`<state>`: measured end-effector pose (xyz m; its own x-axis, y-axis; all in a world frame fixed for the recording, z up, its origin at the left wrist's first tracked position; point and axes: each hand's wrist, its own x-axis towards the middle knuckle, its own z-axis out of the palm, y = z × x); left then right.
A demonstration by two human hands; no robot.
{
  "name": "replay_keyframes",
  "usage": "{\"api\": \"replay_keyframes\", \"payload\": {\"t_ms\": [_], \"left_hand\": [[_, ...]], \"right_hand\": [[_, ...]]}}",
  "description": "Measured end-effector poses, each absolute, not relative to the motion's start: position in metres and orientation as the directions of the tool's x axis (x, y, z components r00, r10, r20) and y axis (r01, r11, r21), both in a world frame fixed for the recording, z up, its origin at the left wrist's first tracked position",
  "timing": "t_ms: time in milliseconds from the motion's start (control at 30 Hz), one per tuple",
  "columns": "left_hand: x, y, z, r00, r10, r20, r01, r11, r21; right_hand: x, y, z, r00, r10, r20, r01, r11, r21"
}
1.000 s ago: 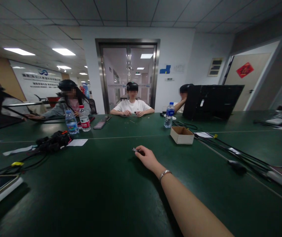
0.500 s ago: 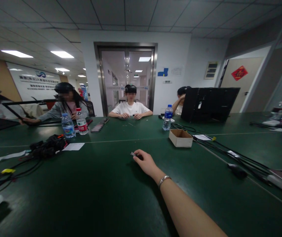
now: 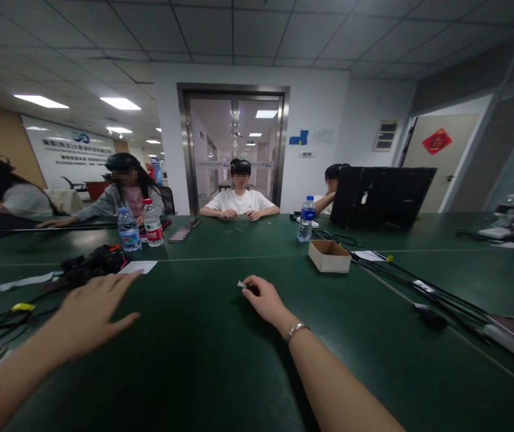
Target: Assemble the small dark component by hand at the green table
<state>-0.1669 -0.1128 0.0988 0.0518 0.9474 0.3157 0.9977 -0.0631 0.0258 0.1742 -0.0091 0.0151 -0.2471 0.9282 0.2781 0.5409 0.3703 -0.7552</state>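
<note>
My right hand (image 3: 263,298) rests on the green table (image 3: 185,336) near the middle, with a bracelet on its wrist. Thumb and fingers are closed on what looks like a small USB stick (image 3: 240,284); its silver end points left and the dark rest is mostly hidden by the hand. My left hand (image 3: 92,315) hovers over the left side of the table, its fingers stretched out and the thumb apart, holding nothing. Beyond its fingers are a white paper (image 3: 138,267) and a bundle of black straps or gear (image 3: 92,264).
An open cardboard box (image 3: 329,263) stands right of centre, a water bottle (image 3: 306,221) behind it. Black cables (image 3: 423,288) run along the right. Two more bottles, one red-capped (image 3: 153,225), stand at the left. A monitor (image 3: 382,195) and several seated people are across the table.
My left hand has come into view from the lower left, open over the table. My right hand keeps its hold in nearly the same place. The view has tilted up slightly.
</note>
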Motion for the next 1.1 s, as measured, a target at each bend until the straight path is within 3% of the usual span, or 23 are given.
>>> {"api": "replay_keyframes", "payload": {"t_ms": [33,100,167,233,400,467,767,1100], "left_hand": [[-0.142,-0.095,0.093,0.125,0.943,0.308,0.985,-0.154,0.072],[-0.085,-0.062,0.075,0.195,0.938,0.287,0.911,-0.282,0.301],[-0.029,-0.035,0.053,0.12,0.958,0.259,0.775,-0.253,0.578],[0.013,-0.018,0.031,0.05,0.985,0.165,0.687,-0.154,0.71],[0.047,-0.013,0.009,0.078,0.959,0.274,0.824,-0.217,0.523],[0.043,-0.015,0.01,0.091,0.959,0.268,0.829,-0.222,0.513],[0.022,-0.008,0.007,0.188,0.948,0.256,0.707,-0.312,0.635],[0.019,-0.004,0.005,0.181,0.948,0.263,0.565,-0.319,0.761]], "right_hand": [[0.174,-0.01,0.015,-0.261,0.921,0.29,0.558,0.389,-0.733],[0.175,-0.011,0.016,-0.292,0.896,0.334,0.593,0.443,-0.672],[0.177,-0.011,0.015,-0.32,0.864,0.389,0.629,0.5,-0.595],[0.178,-0.009,0.013,-0.339,0.838,0.428,0.659,0.536,-0.528],[0.181,-0.001,0.008,-0.324,0.835,0.445,0.679,0.532,-0.506],[0.181,0.0,0.007,-0.323,0.836,0.445,0.672,0.533,-0.514],[0.183,0.002,0.006,-0.286,0.85,0.442,0.653,0.51,-0.559],[0.183,0.004,0.004,-0.229,0.883,0.411,0.586,0.462,-0.666]]}}
